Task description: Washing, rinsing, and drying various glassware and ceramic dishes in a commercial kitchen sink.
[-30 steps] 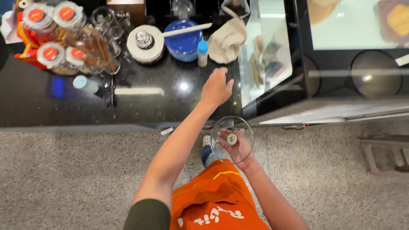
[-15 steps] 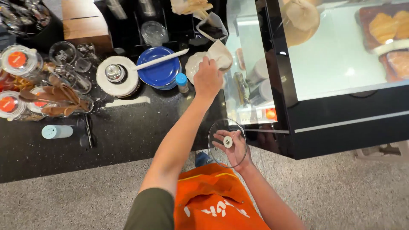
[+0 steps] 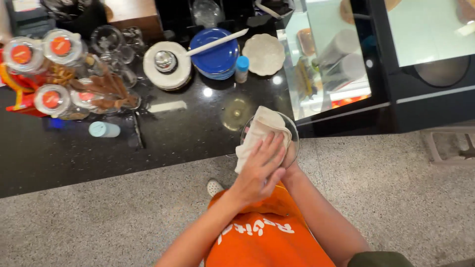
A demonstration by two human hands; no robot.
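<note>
Pressing a beige cloth against a round glass lid, held above the counter's edge.

The left hand reaches forward from a bent arm, fingers spread flat on the cloth, pinning it to the lid. The right hand sits mostly hidden under the lid, holding it from beneath; its finger spread cannot be told. Beyond, on the black counter, stand a stack of blue plates and a scalloped white dish.
</note>
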